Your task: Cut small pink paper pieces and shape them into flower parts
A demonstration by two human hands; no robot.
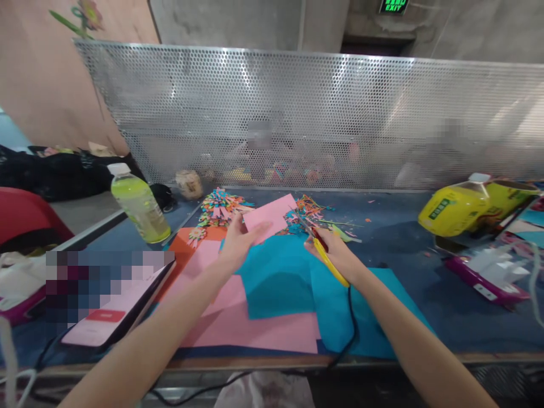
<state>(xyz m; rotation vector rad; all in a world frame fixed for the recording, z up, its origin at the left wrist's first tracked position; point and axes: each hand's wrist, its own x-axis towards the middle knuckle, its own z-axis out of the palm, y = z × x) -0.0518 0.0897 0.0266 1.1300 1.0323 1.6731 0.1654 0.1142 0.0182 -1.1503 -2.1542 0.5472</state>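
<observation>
A piece of pink paper (pixel 272 215) is pinched in my left hand (pixel 240 241), raised above the table. My right hand (pixel 329 249) grips scissors (pixel 329 267) with yellow handles, their blades pointing toward the paper's right edge. Whether the blades touch the paper, I cannot tell. Below my hands lie blue paper sheets (pixel 278 283), overlapping pink sheets (pixel 255 331) and an orange sheet (pixel 176 246). Behind the held piece are a pile of colourful paper flowers (pixel 219 207) and a heap of cut paper scraps (pixel 312 209).
A green drink bottle (pixel 140 204) and a lit phone (pixel 114 317) are on the left. On the right are a large yellow bottle (pixel 454 207) and a purple power strip (pixel 484 283). A perforated metal screen (pixel 297 113) closes off the back. A black cable (pixel 352 323) crosses the blue paper.
</observation>
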